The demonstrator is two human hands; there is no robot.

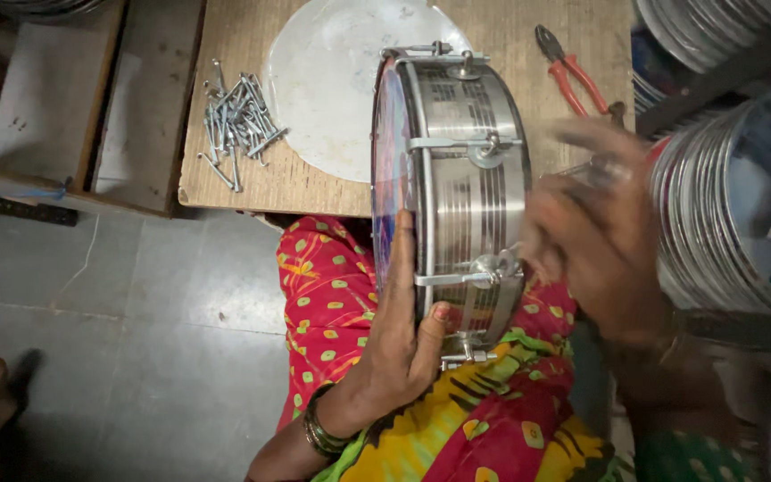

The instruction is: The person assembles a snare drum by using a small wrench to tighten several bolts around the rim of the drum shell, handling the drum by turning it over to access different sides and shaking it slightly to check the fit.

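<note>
The drum [457, 192] has a shiny silver steel shell with fine ribbed bands, silver lugs, and a glossy head tinted blue, purple and pink. Behind the drum lies a pale grey-white round sheet [323, 89] on a light brown counter [243, 178]. Left of the drum sits a heap of silver bolts [238, 125]; right of it, pliers [568, 71] with red handles. Below the drum, the cloth [332, 286] is red with green-and-yellow spots, turning yellow with black stripes and green edging. Bangles [319, 433] on the wrist under the drum are dark gold. The floor [118, 303] is grey tile.
</note>
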